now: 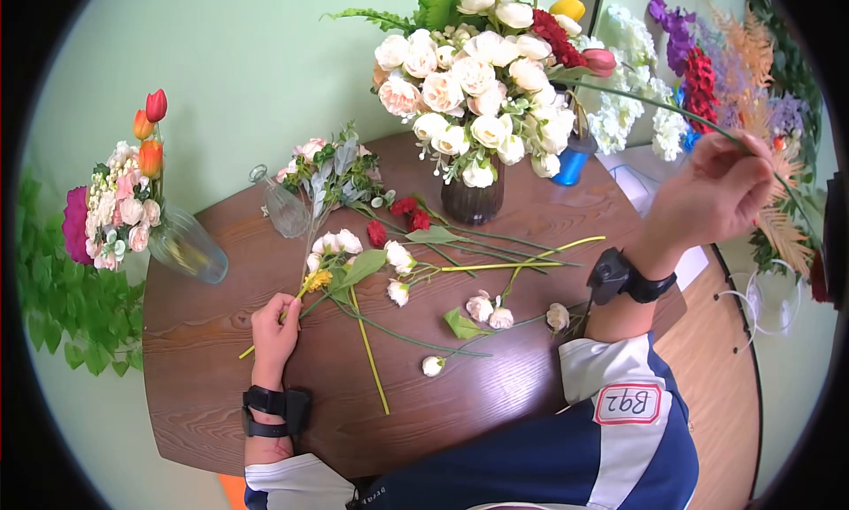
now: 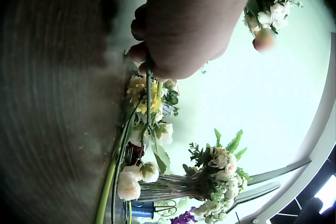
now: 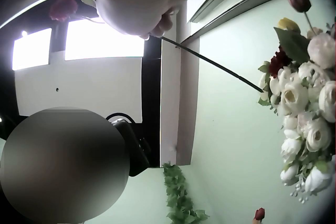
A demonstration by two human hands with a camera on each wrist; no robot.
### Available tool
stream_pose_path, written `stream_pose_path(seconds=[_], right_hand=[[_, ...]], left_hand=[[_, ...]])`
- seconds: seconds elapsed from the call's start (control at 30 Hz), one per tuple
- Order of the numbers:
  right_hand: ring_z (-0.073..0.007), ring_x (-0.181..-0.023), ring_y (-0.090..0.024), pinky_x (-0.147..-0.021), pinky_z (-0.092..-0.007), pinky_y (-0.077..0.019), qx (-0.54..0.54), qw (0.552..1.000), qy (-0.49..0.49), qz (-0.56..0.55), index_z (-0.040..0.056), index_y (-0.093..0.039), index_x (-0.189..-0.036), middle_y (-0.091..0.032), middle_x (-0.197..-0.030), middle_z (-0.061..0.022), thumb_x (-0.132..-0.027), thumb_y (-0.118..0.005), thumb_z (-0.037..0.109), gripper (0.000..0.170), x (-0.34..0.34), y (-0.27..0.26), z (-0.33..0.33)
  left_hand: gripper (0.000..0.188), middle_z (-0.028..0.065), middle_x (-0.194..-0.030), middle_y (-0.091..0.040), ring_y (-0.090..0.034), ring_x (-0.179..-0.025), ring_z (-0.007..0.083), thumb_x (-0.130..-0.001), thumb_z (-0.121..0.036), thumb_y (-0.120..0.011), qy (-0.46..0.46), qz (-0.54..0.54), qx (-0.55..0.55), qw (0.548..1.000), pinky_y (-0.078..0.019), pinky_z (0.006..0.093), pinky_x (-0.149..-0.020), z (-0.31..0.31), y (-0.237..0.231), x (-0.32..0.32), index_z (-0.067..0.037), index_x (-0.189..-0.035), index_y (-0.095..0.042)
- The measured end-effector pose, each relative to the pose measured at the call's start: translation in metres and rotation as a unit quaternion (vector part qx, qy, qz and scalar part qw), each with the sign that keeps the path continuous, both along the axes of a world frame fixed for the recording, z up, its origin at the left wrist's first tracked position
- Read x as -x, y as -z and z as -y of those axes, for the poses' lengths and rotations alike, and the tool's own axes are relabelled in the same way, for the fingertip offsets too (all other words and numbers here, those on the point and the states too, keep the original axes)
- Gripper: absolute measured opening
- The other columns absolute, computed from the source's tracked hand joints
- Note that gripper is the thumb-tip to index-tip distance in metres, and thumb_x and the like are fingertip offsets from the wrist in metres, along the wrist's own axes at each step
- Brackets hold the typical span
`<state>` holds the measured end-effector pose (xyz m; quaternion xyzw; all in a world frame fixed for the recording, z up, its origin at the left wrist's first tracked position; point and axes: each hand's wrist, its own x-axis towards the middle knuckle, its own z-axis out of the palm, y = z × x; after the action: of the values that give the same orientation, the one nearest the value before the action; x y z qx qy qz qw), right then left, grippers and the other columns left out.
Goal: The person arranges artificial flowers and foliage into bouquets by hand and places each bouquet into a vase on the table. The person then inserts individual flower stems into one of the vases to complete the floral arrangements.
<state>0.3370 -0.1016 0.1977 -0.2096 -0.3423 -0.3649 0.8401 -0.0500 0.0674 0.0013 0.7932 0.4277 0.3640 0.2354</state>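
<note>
My right hand (image 1: 721, 187), raised at the right above table height, pinches a long green flower stem (image 1: 650, 100). One end of that stem overlaps the big bouquet (image 1: 478, 86) in the head view. In the right wrist view, a blurred pinkish-red flower (image 3: 63, 7) shows on the other side of the hand. My left hand (image 1: 276, 333) grips a few thin stems low over the table's left part. A yellow flower (image 1: 317, 281) and white roses (image 1: 336, 242) lie just beyond its fingers; in the left wrist view the stem (image 2: 148, 98) runs out from the fingertips.
On the brown table (image 1: 424, 404) lie several loose stems, red flowers (image 1: 411, 214) and pale roses (image 1: 489, 309). A clear glass bottle (image 1: 285, 205) leans at the back left. A tilted glass vase (image 1: 190, 245) stands left, a blue spool (image 1: 575, 161) behind right. More flowers (image 1: 699, 81) fill the far right.
</note>
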Motion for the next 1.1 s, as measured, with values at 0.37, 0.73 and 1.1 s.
stream_pose_path(seconds=[0.37, 0.73, 1.1], right_hand=[[-0.0088, -0.056, -0.052, -0.050, -0.0206, -0.0417, 0.281, 0.947, -0.015, 0.152, -0.0059, -0.057, -0.085, -0.064, -0.080, -0.0078, -0.087, -0.050, -0.001, 0.009, 0.019, 0.024, -0.054], [-0.0279, -0.055, -0.049, -0.050, -0.0354, -0.0379, 0.484, 0.857, 0.120, 0.128, 0.0048, -0.056, -0.078, -0.052, -0.061, -0.0119, -0.084, -0.057, 0.017, 0.014, 0.017, 0.022, -0.074], [-0.0335, -0.062, -0.057, -0.053, -0.0418, -0.0440, 0.591, 0.750, 0.241, 0.174, 0.0067, -0.058, -0.076, -0.057, -0.062, -0.0152, -0.083, -0.056, 0.023, 0.018, 0.021, 0.009, -0.078]], left_hand=[[0.012, 0.0031, -0.049, -0.050, -0.047, -0.043, 0.0070, -0.084, -0.008, -0.057, 0.003, 0.000, -0.008, 1.000, -0.0352, 0.0221, -0.043, -0.001, 0.003, 0.000, -0.001, -0.074, -0.057], [0.013, 0.0020, -0.049, -0.050, -0.047, -0.044, 0.0062, -0.085, -0.008, -0.056, -0.007, -0.002, 0.009, 1.000, -0.0357, 0.0215, -0.042, 0.001, -0.001, 0.000, -0.001, -0.074, -0.058], [0.013, 0.0014, -0.050, -0.051, -0.048, -0.044, 0.0056, -0.085, -0.008, -0.056, -0.010, 0.000, 0.009, 1.000, -0.0360, 0.0207, -0.042, -0.001, 0.001, 0.002, -0.001, -0.074, -0.058]])
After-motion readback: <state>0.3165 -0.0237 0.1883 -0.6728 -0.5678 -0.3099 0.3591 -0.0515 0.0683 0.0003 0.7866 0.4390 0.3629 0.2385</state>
